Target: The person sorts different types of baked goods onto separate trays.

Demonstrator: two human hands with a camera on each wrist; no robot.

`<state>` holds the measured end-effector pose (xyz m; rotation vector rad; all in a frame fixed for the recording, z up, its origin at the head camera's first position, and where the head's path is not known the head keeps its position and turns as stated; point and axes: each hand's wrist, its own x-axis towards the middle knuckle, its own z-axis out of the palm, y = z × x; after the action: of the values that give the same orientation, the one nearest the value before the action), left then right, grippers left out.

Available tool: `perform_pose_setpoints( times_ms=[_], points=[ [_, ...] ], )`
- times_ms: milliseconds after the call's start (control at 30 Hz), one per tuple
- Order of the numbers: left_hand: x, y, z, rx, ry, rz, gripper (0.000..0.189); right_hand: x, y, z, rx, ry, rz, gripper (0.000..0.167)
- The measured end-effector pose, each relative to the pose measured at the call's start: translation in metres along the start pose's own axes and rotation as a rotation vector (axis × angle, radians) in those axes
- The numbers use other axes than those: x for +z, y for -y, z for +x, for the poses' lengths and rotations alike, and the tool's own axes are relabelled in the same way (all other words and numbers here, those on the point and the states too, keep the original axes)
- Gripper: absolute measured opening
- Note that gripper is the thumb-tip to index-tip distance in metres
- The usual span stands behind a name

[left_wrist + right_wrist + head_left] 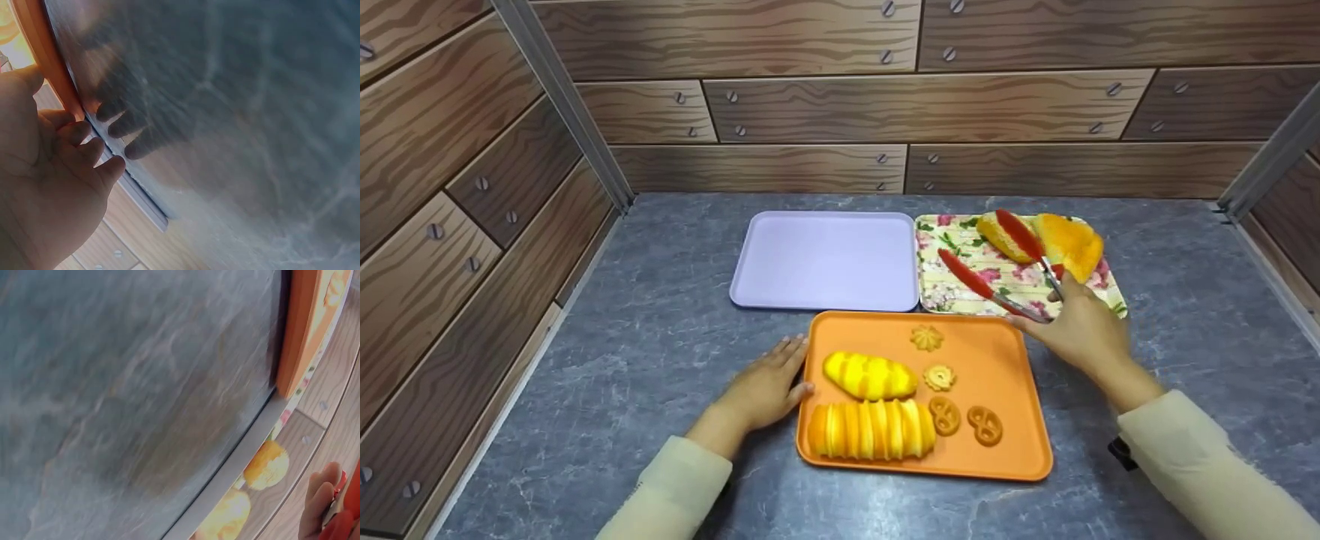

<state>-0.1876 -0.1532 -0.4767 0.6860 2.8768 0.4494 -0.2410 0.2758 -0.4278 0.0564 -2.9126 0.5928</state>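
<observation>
We find the head view bright and fairly crisp, with pale sheen on the tabletop [937, 516] at bottom centre. Both wrist views look hazy to us: the left has upper-left glare and a shaded left hand [59, 166], the right soft detail and overexposed bread [266, 467] below centre.

a back wall [810, 109] of brown wood-grain planks spans the top of the frame, its dark seams straight and some slanted, with grey slotted screw heads [888, 9] paired near the plank ends. a matching left wall [427, 150] slopes down the left side, and a strip of right wall [1297, 206] shows at the right edge. grey corner posts [561, 97] stand where the walls meet. below spreads a blue-grey tabletop [547, 405] with pale marble veining, softly lit, carrying a hazy sheen at the bottom centre.
</observation>
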Motion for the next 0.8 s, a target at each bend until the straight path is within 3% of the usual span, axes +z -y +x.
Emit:
perform_pose_setpoints(
  times_ms=[533, 800],
  points=[
    [-0.001, -0.001, -0.001, 0.015, -0.017, -0.002, 0.063, 0.004, 0.02, -0.027, -0.108, 0.09, 0.048, 0.118],
    [0.0, 0.001, 0.0, 0.013, -0.013, 0.001, 0.063, 0.009, 0.029, -0.039, -0.191, 0.132, 0.067, 0.085]
  ],
)
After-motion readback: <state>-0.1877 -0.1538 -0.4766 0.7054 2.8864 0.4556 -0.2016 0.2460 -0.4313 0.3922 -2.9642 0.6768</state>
